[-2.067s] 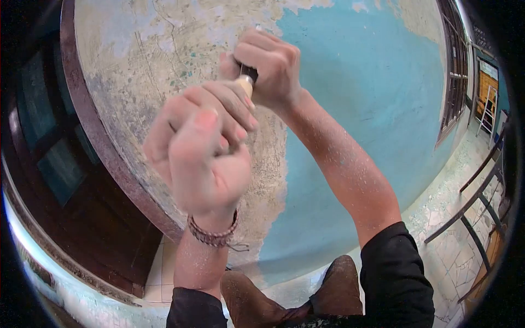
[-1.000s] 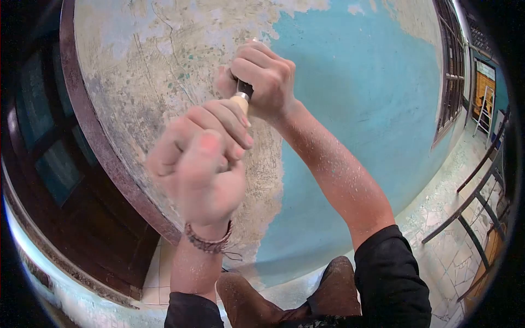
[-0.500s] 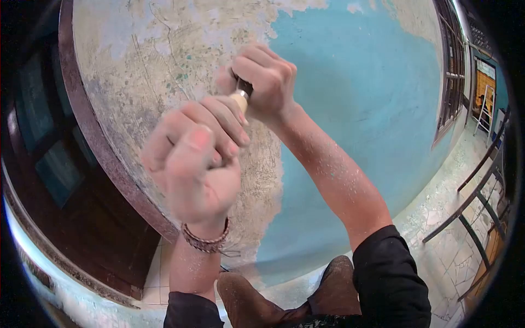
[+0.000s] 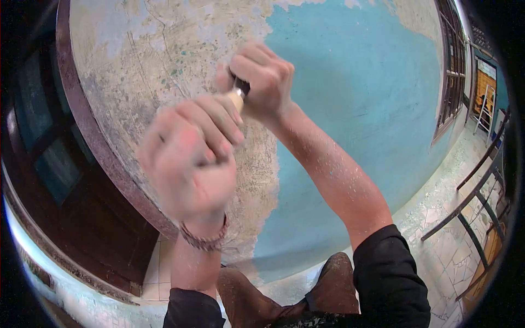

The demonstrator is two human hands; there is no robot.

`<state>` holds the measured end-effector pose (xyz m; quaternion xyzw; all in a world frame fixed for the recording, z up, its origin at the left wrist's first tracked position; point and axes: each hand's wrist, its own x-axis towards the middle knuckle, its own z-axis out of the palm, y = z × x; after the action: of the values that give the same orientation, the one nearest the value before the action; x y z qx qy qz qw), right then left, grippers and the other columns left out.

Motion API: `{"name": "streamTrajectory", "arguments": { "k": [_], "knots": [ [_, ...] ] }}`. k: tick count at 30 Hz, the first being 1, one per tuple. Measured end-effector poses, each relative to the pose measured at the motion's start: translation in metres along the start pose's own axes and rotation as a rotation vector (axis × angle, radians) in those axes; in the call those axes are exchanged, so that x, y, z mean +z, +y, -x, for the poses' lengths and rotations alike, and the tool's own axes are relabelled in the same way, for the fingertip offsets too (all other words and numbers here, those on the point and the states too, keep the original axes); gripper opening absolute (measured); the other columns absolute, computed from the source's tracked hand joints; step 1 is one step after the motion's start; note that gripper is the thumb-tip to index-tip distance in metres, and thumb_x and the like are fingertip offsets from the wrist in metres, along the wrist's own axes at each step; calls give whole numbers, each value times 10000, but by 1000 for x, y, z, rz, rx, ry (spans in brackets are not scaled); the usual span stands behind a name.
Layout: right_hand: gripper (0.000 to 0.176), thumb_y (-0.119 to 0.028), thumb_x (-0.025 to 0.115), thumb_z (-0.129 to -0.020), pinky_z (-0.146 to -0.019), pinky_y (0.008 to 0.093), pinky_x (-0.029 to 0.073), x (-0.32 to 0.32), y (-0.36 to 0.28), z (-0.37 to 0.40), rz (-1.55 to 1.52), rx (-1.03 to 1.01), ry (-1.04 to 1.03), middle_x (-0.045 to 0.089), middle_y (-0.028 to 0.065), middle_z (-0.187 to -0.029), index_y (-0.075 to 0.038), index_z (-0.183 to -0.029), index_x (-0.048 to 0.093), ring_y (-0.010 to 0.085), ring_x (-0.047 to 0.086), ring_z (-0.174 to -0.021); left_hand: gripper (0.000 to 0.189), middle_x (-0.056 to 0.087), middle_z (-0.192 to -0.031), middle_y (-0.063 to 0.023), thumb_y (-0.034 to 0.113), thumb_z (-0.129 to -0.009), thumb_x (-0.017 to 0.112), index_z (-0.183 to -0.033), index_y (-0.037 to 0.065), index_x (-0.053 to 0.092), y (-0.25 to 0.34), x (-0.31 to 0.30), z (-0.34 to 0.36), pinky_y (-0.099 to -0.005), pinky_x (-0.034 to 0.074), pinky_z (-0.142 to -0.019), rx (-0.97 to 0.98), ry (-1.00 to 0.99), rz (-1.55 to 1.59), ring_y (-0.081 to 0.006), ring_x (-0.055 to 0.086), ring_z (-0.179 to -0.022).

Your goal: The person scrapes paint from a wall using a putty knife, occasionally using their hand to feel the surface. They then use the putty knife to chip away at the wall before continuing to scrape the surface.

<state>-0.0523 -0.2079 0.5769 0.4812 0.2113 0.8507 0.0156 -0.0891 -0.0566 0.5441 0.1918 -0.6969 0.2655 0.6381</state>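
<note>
A tool with a pale wooden handle [image 4: 236,100], a metal collar and a dark part spans my two hands, in front of the wall. My right hand [image 4: 261,76] is wrapped round its dark upper part. Lower and to the left, my left hand [image 4: 191,150] is closed on the wooden end, its fingers blurred by motion. The tool's working end is hidden by my hands. Behind them, the wall shows rough, bare beige plaster [image 4: 120,71] on the left and blue paint [image 4: 350,98] on the right, with a ragged edge between. Pale flecks dot my right forearm.
A dark wooden door [image 4: 104,235] with a purplish frame [image 4: 93,131] stands at the left. To the right are a barred window [image 4: 453,71], a dark metal railing [image 4: 465,213], and a white ladder [image 4: 485,109] farther off. Pale broken tiles [image 4: 443,257] cover the floor.
Both hands and the tool have shifted very slightly left in view. The left hand is more blurred now. The grip of both hands stays the same.
</note>
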Motion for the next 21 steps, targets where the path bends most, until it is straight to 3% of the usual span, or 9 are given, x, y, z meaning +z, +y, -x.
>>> {"name": "streamTrajectory", "arguments": {
  "k": [1, 2, 3, 4, 8, 11, 16, 18, 21],
  "knots": [
    [225, -116, 691, -641, -461, 345, 442, 0, 0, 2, -66, -46, 35, 501, 46, -567, -93, -542, 490, 219, 544, -553, 283, 362, -525, -69, 91, -859, 377, -585, 108, 311, 5, 9, 6, -422, 441, -636, -36, 7, 21, -213, 425, -493],
    [251, -74, 683, -657, -466, 343, 433, 0, 2, 3, -128, -93, 72, 490, 68, -574, -68, -551, 455, 236, 530, -547, 283, 362, -525, -69, 91, -859, 377, -585, 108, 311, -2, 7, 5, -422, 441, -636, -30, 4, 20, -213, 425, -493],
    [267, -68, 690, -653, -500, 337, 467, -6, 6, -1, -53, -52, -55, 492, 69, -574, -58, -551, 444, 235, 545, -554, 285, 377, -524, -74, 102, -865, 379, -585, 108, 325, -11, 4, 5, -423, 442, -636, -33, 48, 33, -215, 433, -491],
    [267, -68, 690, -653, -500, 337, 467, -6, 6, -3, -52, -50, -56, 492, 69, -574, -58, -551, 444, 235, 545, -554, 288, 392, -522, -80, 112, -870, 382, -585, 109, 338, -18, 2, 2, -423, 442, -636, -37, 94, 45, -217, 440, -490],
    [263, -49, 696, -636, -529, 329, 490, -7, -5, 4, -104, -24, -32, 507, 71, -590, -53, -554, 446, 235, 575, -589, 281, 400, -529, -87, 131, -868, 400, -595, 108, 343, 3, 10, 9, -443, 447, -649, -74, 35, -3, -224, 445, -495],
    [256, -46, 699, -636, -532, 326, 490, -5, 7, 4, -145, -73, -21, 519, 70, -601, -54, -557, 456, 237, 587, -603, 229, 452, -568, -83, 27, -834, 461, -616, 43, 393, -6, 13, 25, -404, 442, -645, -12, 98, 19, -198, 458, -537],
    [230, -38, 689, -648, -532, 328, 491, -6, -2, 2, -138, -30, -11, 528, 70, -598, -47, -563, 475, 239, 595, -595, 257, 461, -573, -77, 54, -866, 494, -626, 39, 403, 1, 13, 14, -386, 437, -633, -56, 77, 117, -198, 465, -547],
    [230, -39, 687, -650, -527, 328, 488, -9, 1, 2, -148, -49, -27, 526, 71, -597, -47, -563, 475, 239, 590, -590, 248, 412, -547, -92, 113, -855, 410, -612, 102, 360, 3, 16, 21, -447, 445, -663, -55, 60, -23, -230, 452, -508],
    [234, -41, 685, -653, -516, 327, 482, -5, 3, -2, -118, -48, -28, 519, 73, -589, -46, -559, 471, 241, 575, -572, 245, 408, -542, -92, 122, -852, 417, -615, 102, 359, -4, 10, 7, -444, 447, -662, -69, 82, 9, -226, 444, -502]
  ]
}}
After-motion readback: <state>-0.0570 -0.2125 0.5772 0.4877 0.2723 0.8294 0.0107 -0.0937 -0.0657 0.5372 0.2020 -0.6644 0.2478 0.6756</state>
